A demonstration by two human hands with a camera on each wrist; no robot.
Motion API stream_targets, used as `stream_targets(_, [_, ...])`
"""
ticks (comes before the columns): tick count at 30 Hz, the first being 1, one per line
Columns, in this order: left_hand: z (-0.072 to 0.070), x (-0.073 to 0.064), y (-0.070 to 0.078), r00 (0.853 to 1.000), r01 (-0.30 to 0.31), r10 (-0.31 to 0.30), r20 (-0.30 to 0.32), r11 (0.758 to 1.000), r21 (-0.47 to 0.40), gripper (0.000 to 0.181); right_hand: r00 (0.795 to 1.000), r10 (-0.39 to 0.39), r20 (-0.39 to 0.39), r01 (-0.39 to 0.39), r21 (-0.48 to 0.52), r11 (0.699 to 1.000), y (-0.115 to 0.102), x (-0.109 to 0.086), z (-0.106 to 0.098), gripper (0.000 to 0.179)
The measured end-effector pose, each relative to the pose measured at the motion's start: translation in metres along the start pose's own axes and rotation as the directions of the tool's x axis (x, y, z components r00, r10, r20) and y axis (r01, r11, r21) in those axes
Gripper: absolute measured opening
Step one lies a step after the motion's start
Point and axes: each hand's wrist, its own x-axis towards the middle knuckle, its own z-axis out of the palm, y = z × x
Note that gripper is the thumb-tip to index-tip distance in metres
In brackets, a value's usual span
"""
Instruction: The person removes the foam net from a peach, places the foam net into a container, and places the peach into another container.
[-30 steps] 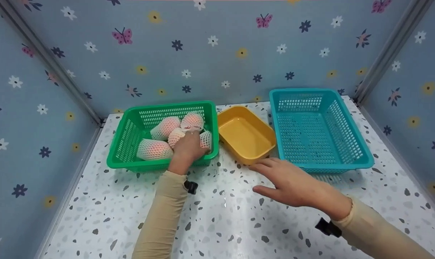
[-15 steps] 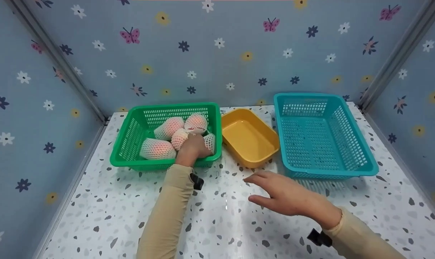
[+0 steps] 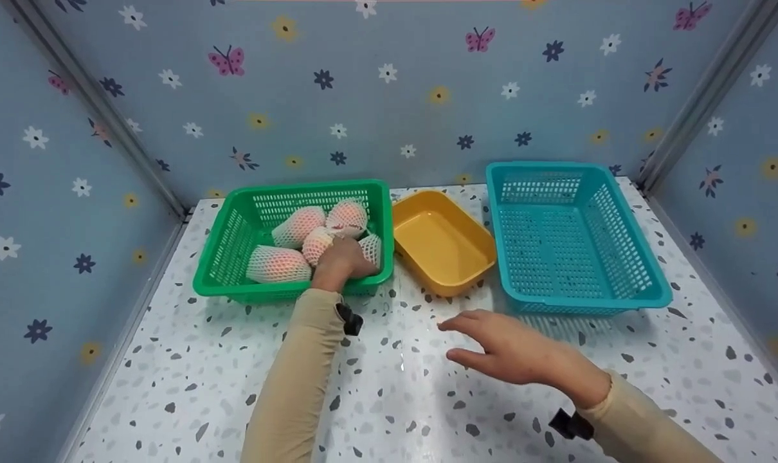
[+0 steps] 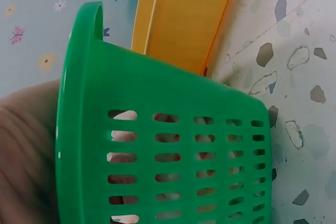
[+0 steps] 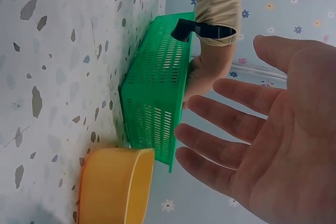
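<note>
In the head view my left hand (image 3: 343, 258) reaches over the front rim of the green basket (image 3: 235, 292), down among the fruits. Its fingertips are hidden there, so I cannot tell whether they grip one. Reddish fruits in white foam net sleeves, such as this left one (image 3: 278, 265), lie around it; another netted fruit (image 3: 371, 251) shows at its right. From the left wrist, the basket's perforated wall (image 4: 173, 90) hides most of the hand. My right hand (image 3: 508, 347) hovers over the table in front of the yellow tub, fingers extended and palm bare in the right wrist view.
A yellow tub (image 3: 443, 283) stands between the green basket and a larger turquoise basket (image 3: 582, 302) at the right. All three rest on a speckled white table (image 3: 389, 411). Flower-patterned walls (image 3: 389, 109) close in the back and both sides.
The right hand has drawn back from the yellow tub's near corner towards me, fingers still spread. My left hand stays among the fruits, nearly unmoved. The head view has shifted slightly.
</note>
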Motion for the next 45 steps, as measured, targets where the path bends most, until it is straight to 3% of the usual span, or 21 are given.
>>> stream_targets(7, [-0.002,0.002,-0.003,0.999,-0.02,0.02,0.036,1.0,-0.022,0.061,1.0,0.007,0.0,-0.007,0.019,1.0,0.001,-0.002,-0.002,0.048])
stream_targets(10, [-0.003,0.003,-0.005,0.999,-0.045,0.045,0.004,0.998,-0.036,0.059,1.0,0.003,-0.01,-0.003,0.021,1.0,0.001,-0.004,-0.004,0.046])
stream_targets(14, [-0.002,0.002,-0.007,0.996,-0.065,0.062,-0.065,0.997,-0.045,0.074,1.0,0.0,-0.011,0.0,0.028,1.0,0.002,-0.006,-0.003,0.046])
stream_targets(18, [-0.001,-0.001,-0.009,0.995,-0.064,0.058,-0.079,0.996,-0.068,0.086,1.0,0.004,-0.009,-0.003,0.041,0.999,0.004,-0.007,-0.001,0.046])
stream_targets(27, [-0.003,-0.007,-0.016,0.983,-0.138,0.116,-0.139,0.978,-0.158,0.085,1.0,-0.003,-0.022,0.004,0.058,0.998,0.008,-0.007,0.001,0.046])
stream_targets(37, [0.003,-0.017,-0.021,0.962,-0.213,0.153,-0.228,0.94,-0.267,0.089,0.999,-0.003,-0.041,0.006,0.085,0.996,0.013,-0.01,0.006,0.042])
stream_targets(45, [0.005,-0.028,-0.018,0.921,-0.257,0.138,-0.365,0.918,-0.302,0.088,0.999,-0.007,-0.053,0.013,0.111,0.994,0.019,-0.013,0.007,0.044])
